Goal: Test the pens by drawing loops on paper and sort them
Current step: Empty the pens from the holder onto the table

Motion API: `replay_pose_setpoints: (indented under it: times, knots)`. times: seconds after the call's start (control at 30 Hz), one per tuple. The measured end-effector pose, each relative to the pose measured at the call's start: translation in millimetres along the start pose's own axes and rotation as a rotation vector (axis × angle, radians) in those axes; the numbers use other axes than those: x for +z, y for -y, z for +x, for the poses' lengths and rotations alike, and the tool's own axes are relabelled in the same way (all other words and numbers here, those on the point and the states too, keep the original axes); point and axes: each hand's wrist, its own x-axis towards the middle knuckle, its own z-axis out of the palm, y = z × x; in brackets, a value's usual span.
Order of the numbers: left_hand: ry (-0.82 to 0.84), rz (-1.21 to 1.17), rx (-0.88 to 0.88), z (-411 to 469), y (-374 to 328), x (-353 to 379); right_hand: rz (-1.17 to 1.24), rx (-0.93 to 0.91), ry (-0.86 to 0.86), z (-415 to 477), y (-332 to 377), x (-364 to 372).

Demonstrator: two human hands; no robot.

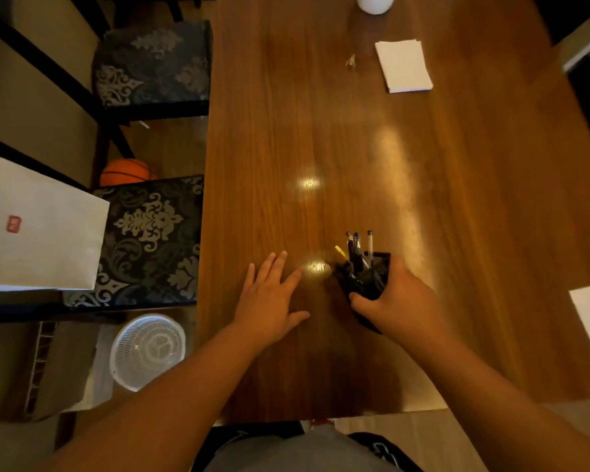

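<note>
A black mesh pen holder [372,279] stands on the wooden table [321,131] near its front edge, tilted slightly. Several pens [356,248] stick out of its top, mostly black, one with a yellow tip. My right hand [399,303] wraps around the holder from the near right side. My left hand [269,301] lies flat on the table to the left of the holder, fingers spread, holding nothing. A small stack of white paper [404,66] lies far back on the table, well beyond both hands.
A white rounded object [375,2] sits at the table's far edge, with a small scrap [351,61] near the paper stack. Two patterned chairs [150,240] stand along the left side. A white fan [147,350], a basketball [125,172] and a white box [38,226] are on the left.
</note>
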Motion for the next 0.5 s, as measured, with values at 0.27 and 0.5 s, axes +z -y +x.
replay_pose_setpoints:
  times: [0.27, 0.5]
  knots:
    - [0.023, 0.002, 0.032, 0.8, 3.5, -4.2, -0.145, 0.085, 0.06, 27.5, 9.6, -8.5]
    - [-0.001, 0.024, 0.065, -1.6, 10.3, 1.8, -0.217, 0.131, 0.127, 42.9, 18.6, -16.5]
